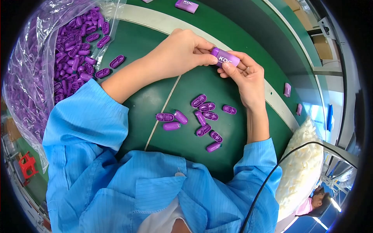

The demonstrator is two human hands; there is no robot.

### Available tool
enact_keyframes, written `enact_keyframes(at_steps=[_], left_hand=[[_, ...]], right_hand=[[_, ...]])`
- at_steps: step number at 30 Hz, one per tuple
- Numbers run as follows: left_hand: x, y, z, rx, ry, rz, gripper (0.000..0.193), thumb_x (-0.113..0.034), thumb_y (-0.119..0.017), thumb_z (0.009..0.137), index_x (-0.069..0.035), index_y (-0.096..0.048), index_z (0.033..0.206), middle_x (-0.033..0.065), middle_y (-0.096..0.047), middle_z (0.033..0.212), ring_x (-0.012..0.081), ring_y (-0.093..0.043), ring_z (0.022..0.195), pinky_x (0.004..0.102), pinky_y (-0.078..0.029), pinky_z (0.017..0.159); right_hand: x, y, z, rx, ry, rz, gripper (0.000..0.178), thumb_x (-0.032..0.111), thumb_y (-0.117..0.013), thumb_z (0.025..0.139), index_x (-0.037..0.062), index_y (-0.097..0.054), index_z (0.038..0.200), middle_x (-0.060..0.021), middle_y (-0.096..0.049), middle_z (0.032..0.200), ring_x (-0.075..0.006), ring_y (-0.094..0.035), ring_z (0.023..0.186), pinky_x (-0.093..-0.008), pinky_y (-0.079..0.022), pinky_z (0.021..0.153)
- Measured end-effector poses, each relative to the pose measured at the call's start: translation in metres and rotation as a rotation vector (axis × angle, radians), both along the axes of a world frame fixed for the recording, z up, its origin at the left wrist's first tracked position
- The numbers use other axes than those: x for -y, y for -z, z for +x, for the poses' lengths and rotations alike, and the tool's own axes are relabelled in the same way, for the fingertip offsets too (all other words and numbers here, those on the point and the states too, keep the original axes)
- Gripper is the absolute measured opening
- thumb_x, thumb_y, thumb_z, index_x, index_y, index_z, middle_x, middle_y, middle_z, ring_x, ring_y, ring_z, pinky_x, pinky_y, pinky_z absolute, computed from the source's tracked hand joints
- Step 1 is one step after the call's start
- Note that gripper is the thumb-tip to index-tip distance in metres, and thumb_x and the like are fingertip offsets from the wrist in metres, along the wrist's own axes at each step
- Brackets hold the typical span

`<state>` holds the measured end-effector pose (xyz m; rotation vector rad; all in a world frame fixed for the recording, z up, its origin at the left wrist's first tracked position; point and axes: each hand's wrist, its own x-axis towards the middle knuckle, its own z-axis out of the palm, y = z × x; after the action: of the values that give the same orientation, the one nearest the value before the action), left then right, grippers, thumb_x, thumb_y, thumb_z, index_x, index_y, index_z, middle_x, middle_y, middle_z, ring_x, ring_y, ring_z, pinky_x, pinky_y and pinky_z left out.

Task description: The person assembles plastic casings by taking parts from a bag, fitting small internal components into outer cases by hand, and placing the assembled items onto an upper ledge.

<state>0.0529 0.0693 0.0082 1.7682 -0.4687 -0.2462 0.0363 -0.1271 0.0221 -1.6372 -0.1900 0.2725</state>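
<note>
My right hand (245,77) grips a small flat purple casing (229,58) with white print, its thumb across the front. At the casing's left end sits a darker purple end cap (215,51). My left hand (186,52) is closed on that capped end, thumb and forefinger pinching it; its other fingers are partly hidden. The two hands meet over the far edge of the green table (155,99). Nearer me lie several loose purple end caps (207,106), some showing their hollow side and some their smooth side.
A clear plastic bag (33,73) full of purple caps (74,50) spills open at the left. Beyond the table runs a green conveyor (248,42) carrying purple casings (187,6). On the right stand a sack of pale pieces (301,167) and a black cable (268,174).
</note>
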Motion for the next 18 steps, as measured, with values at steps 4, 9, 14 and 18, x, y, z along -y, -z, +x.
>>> enact_keyframes(at_steps=[4,9,14,18], left_hand=[[0.006,-0.01,-0.012,0.318,-0.08,0.221,0.026,-0.01,-0.056,0.088,0.005,-0.058,0.108,0.0139,-0.067,0.081,0.0164,-0.065,0.073,0.0259,-0.051,0.065],[0.007,-0.01,-0.015,0.235,-0.096,0.094,0.027,-0.012,-0.054,0.089,0.003,-0.057,0.112,0.0159,-0.067,0.083,0.0184,-0.067,0.073,0.026,-0.052,0.065],[0.006,-0.012,-0.015,0.243,-0.088,0.116,0.026,-0.012,-0.056,0.087,0.003,-0.059,0.109,0.0167,-0.066,0.083,0.0178,-0.067,0.073,0.0258,-0.053,0.063],[0.011,-0.004,-0.02,0.411,-0.113,0.199,0.024,-0.01,-0.055,0.087,0.004,-0.059,0.107,0.0172,-0.065,0.081,0.0197,-0.067,0.07,0.0263,-0.053,0.06]], right_hand=[[-0.002,0.001,-0.001,0.037,0.013,0.012,0.026,0.003,-0.062,0.082,-0.0051,-0.056,0.107,-0.0107,-0.064,0.09,-0.0116,-0.061,0.075,-0.0227,-0.051,0.069],[-0.002,0.0,-0.003,0.047,0.023,0.032,0.027,0.003,-0.062,0.082,-0.0054,-0.056,0.107,-0.0108,-0.064,0.091,-0.0118,-0.061,0.075,-0.0234,-0.052,0.069],[-0.004,-0.001,-0.008,0.066,0.057,0.024,0.027,0.001,-0.062,0.082,-0.0057,-0.056,0.107,-0.0112,-0.064,0.092,-0.0117,-0.061,0.076,-0.0234,-0.052,0.07],[-0.007,0.0,-0.011,0.097,0.081,0.014,0.027,0.0,-0.062,0.081,-0.0059,-0.056,0.107,-0.0104,-0.063,0.092,-0.0112,-0.061,0.077,-0.0225,-0.052,0.068]])
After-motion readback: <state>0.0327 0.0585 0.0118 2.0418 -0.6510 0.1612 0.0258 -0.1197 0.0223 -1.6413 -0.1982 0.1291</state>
